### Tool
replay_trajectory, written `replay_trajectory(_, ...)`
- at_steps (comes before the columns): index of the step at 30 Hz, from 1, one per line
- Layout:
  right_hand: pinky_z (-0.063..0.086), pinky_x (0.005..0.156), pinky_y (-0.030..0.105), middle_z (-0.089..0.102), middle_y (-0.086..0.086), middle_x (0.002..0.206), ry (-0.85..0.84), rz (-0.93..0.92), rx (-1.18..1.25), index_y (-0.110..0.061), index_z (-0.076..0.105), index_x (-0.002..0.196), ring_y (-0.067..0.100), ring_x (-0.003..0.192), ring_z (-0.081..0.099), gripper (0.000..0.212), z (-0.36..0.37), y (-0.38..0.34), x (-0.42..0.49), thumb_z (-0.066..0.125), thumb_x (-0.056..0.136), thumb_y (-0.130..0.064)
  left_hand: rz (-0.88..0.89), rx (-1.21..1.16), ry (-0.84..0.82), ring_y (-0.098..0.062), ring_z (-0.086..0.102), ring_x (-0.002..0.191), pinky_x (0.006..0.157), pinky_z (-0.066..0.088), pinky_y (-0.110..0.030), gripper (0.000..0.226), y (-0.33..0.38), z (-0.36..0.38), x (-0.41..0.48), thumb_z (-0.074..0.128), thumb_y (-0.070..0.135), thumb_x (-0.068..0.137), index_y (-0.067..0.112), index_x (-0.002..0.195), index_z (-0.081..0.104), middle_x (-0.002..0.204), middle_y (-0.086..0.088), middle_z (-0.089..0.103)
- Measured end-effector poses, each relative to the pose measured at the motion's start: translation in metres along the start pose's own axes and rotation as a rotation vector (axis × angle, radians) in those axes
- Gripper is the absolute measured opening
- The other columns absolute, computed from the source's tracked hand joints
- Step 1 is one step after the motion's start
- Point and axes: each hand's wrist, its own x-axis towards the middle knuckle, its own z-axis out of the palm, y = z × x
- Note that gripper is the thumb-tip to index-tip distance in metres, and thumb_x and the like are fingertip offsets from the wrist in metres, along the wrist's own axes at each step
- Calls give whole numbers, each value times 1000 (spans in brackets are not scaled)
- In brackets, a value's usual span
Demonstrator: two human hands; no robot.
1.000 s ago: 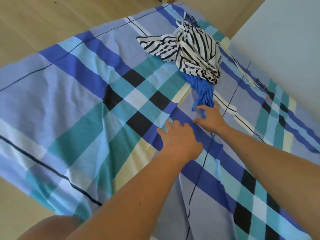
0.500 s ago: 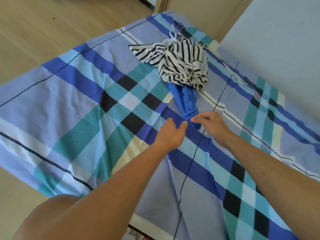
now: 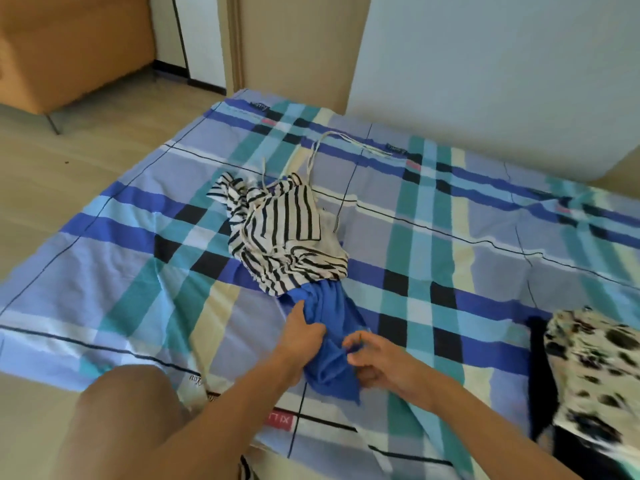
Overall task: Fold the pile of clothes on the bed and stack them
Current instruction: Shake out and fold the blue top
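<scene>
A blue garment (image 3: pixel 332 337) lies bunched near the front edge of the bed (image 3: pixel 131 258), its far end tucked under a crumpled black-and-white striped garment (image 3: pixel 280 240) with thin white straps. My left hand (image 3: pixel 301 336) grips the blue cloth on its left side. My right hand (image 3: pixel 377 362) pinches the blue cloth's near right edge between curled fingers and thumb. At the right edge lies a white garment with black spots (image 3: pixel 595 372), partly out of frame.
The bed carries a blue, teal and cream checked sheet. A white wall panel (image 3: pixel 485 81) runs along the far side. Wooden floor (image 3: pixel 79 147) lies to the left, with an orange chair (image 3: pixel 65 50) at the back left. My knee (image 3: pixel 124 417) is at the bed's front edge.
Both hands reached the blue garment, took hold of it and drew it toward me from under the striped one. The view shifted, bringing the spotted garment into sight.
</scene>
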Motion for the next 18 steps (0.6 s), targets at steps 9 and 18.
replay_trajectory(9, 55, 87, 45, 66, 16, 124, 102, -52, 289, -17, 50, 136, 33, 105, 68, 44, -5, 34, -45, 56, 98, -38, -6, 206, -33, -30, 56, 87, 80, 49, -48, 19, 26, 0, -51, 45, -5, 88, 3, 103, 53, 98, -21, 55)
replay_trajectory(18, 60, 75, 40, 73, 21, 109, 310, -161, 608, -2, 62, 123, 35, 96, 72, 41, 1, 48, -56, 72, 84, -7, -16, 290, -554, -14, 61, 84, 74, 50, -25, 23, 4, 37, -109, 57, 8, 87, 3, 107, 66, 94, -8, 65)
